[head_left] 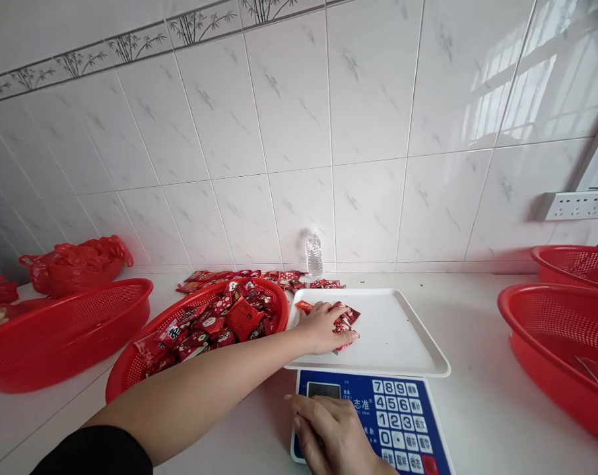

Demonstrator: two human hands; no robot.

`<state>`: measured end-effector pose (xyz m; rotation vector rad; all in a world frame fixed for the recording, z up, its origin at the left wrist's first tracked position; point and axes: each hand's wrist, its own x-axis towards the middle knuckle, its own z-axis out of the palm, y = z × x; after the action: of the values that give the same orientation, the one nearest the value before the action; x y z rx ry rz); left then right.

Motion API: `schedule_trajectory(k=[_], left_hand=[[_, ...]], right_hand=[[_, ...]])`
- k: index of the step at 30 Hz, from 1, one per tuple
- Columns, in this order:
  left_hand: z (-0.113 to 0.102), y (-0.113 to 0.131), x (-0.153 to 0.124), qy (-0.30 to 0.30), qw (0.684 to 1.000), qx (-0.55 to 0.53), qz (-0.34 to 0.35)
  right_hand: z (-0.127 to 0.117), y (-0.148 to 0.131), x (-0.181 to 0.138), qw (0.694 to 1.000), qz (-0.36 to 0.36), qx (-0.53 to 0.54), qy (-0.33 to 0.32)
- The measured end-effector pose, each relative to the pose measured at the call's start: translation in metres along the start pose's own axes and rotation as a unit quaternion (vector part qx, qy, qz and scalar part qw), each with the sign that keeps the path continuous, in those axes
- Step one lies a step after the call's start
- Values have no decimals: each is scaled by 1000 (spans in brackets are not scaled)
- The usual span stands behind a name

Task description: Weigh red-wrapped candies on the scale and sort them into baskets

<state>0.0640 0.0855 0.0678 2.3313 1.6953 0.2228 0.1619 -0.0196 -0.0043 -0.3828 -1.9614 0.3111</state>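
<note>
On white bench [477, 396] by tiled wall [368, 105]: clasped left hand [323, 328] round red packets [347, 319] on white tray [388, 340]. At 6 o'clock, curled right hand [333, 429] over scale [398, 421]; couldn't tell if pinching.

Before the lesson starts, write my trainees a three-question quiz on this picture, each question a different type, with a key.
1. Which hand touches the red packets on the white tray?
2. True or false: the clear bottle stands on the white tray.
3. The right hand is over: A. the white tray; B. the scale; C. the clear bottle.

Key:
1. The left hand.
2. False; it stands behind the tray.
3. B.
</note>
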Motion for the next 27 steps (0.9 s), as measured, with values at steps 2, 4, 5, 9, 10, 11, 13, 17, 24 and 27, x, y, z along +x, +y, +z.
schedule_trajectory(k=[2,4,5,9,10,11,13,17,24,27], left_hand=[[-3,-5,4,8,999,-15,33],[-8,-10,6,4,998,-28,64],[-11,-12,6,-4,996,-34,82],[-18,-19,7,12,993,-34,114],[-18,-21,8,35,995,-28,95],[-18,-23,9,55,996,-24,66],[-17,-25,14,68,997,-23,5],[-16,-23,22,-8,997,-48,-63],[-7,4,15,-64,997,-28,-34],[1,10,11,-21,1000,21,3]], right_hand=[[-1,0,0,1000,1,-3,0],[-1,0,0,1000,4,-5,-6],[-2,-1,0,1000,4,-5,-8],[-4,-3,1,1000,5,0,-15],[-5,-3,1,1000,3,0,-18],[-5,-4,2,1000,1,0,-21],[-5,-4,2,1000,-7,2,-21],[-2,-2,-1,1000,-6,15,-6],[1,-1,-5,1000,-2,17,-8],[-1,-2,-4,1000,-6,13,-9]])
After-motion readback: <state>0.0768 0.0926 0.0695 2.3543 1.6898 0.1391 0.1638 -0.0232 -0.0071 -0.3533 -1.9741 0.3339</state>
